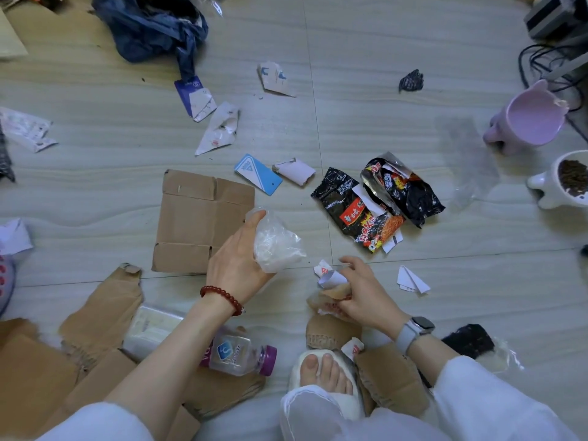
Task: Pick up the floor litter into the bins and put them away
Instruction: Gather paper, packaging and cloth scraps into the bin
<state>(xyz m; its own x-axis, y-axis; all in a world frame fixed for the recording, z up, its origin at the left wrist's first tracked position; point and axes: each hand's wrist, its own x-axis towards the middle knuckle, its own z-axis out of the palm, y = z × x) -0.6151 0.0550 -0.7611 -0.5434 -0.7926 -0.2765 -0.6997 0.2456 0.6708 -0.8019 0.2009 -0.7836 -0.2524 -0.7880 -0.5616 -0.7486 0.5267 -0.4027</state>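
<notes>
Covering the pale tiled floor [366,58], scattered litter [375,198].

This is a home. At two o'clock a pink cat-shaped bowl [530,124] and a white bowl of dry pet food [569,179] stand on a pale tiled floor [366,100].

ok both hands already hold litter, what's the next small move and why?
Probably reach the right hand to the folded white paper scrap just right of it. The left hand grips a crumpled clear plastic bag, and the right already pinches paper scraps and a wrapper, but that scrap is the nearest loose piece. No bin is in view.
</notes>
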